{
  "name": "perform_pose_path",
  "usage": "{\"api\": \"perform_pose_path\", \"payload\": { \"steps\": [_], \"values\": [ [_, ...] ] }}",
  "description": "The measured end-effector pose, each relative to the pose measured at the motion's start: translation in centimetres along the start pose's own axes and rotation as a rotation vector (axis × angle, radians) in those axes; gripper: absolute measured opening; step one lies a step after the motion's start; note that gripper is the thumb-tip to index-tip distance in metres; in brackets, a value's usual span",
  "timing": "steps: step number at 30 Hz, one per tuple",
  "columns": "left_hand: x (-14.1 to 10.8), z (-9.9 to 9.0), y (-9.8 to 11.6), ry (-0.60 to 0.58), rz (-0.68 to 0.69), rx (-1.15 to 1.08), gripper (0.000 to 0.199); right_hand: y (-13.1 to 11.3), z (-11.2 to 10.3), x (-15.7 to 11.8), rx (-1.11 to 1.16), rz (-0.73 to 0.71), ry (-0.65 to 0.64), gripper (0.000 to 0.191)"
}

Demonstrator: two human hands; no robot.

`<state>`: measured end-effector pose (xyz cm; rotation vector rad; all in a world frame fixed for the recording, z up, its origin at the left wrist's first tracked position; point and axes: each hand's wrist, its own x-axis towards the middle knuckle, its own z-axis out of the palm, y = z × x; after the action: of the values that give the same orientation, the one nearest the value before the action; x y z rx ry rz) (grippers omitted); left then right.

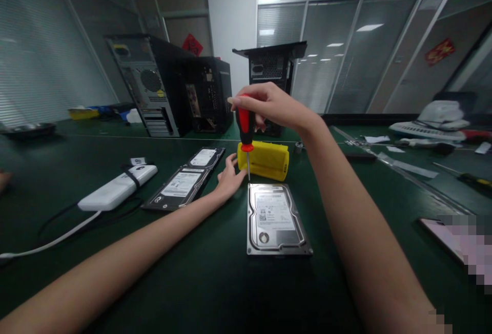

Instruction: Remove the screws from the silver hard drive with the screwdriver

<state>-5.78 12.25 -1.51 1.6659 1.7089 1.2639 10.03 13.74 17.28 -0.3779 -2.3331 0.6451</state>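
While clamping right fingers (251,102) on a screwdriver (246,131), upright probably to meet the hard drive (274,216) squarely at its far-left corner, rests left fingers (239,176) apart near that corner.

Office-like electronics workshop — computer towers (169,75), hard drives (274,213), glass partitions (321,52).

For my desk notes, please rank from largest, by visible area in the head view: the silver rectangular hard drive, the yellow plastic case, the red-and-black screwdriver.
1. Silver hard drive
2. Yellow case
3. Screwdriver, partly covered by the right hand
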Motion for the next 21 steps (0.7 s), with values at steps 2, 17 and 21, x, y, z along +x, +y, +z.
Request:
{"api": "perform_pose_path", "payload": {
  "steps": [2, 17, 21],
  "values": [
    [-0.1, 0.2, 0.3, -0.004, -0.029, 0.059, 0.051, 0.0, -0.2, -0.2, 0.004, 0.004, -0.002, 0.031],
    [-0.4, 0.3, -0.1, 0.094, -0.024, 0.035, 0.050, -0.4, 0.7, 0.2, -0.129, -0.009, 0.033, 0.021],
    [-0.7, 0.0, 0.3, 0.279, 0.090, -0.045, 0.023, -0.4, 0.9, 0.3, -0.160, -0.008, 0.037, 0.026]
  ]
}}
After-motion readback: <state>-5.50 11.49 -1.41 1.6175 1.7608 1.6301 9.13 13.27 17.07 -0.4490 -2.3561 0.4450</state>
